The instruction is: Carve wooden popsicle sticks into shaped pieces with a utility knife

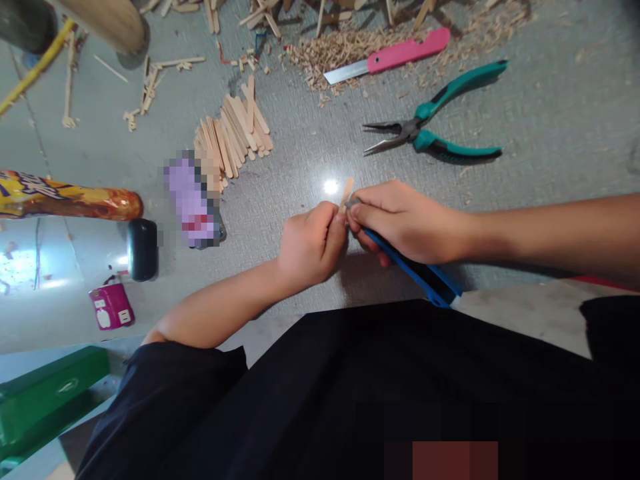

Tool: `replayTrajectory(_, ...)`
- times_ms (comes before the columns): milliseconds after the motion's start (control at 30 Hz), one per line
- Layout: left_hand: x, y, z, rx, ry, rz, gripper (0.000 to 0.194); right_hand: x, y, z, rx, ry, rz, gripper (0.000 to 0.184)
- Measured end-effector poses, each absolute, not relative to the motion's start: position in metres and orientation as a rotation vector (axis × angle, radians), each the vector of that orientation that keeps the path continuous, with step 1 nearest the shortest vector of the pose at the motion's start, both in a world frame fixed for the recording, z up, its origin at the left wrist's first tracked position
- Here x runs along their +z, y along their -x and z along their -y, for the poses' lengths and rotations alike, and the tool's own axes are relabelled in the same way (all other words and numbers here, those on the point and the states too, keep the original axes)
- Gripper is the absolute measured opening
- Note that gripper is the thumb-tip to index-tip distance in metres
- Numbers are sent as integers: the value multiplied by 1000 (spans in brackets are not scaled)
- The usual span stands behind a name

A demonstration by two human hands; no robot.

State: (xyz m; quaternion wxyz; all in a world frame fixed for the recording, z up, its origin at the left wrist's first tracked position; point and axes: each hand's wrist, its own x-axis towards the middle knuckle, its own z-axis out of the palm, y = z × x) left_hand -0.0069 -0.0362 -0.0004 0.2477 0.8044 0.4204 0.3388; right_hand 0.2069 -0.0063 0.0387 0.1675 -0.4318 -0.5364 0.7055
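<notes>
My left hand [314, 243] is closed around a wooden craft stick [349, 187], whose rounded tip pokes out beyond the thumb. Right beside it, my right hand [400, 217] grips a tool that looks like blue-handled pliers [407, 265]. Their grey head shows at the fingertips, against the stick, while most of the jaws are hidden by the fingers. The blue handles slant down towards my black shirt. To the upper left of my hands lies a pile of similar craft sticks [233, 137].
Teal needle-nose pliers [413, 128] lie open beyond my right hand. Behind them are a pink-handled knife [407, 52] with its blade exposed and wood shavings [325, 57]. At left are a blurred purple object [190, 197], a dark case [143, 249], a snack packet [65, 197] and a magenta box [111, 307].
</notes>
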Motion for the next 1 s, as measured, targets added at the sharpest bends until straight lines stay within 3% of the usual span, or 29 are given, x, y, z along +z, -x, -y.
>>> replayTrajectory(633, -5, 11, 35, 936, -1780, -1132, 36, 35, -210, -10, 2228, 1030, 1378, 32)
replayTrajectory(1000, -5, 7, 34, 1050, -1802, -1146, 36, 34, -210, -5, 2165, 1041, 1424, 30)
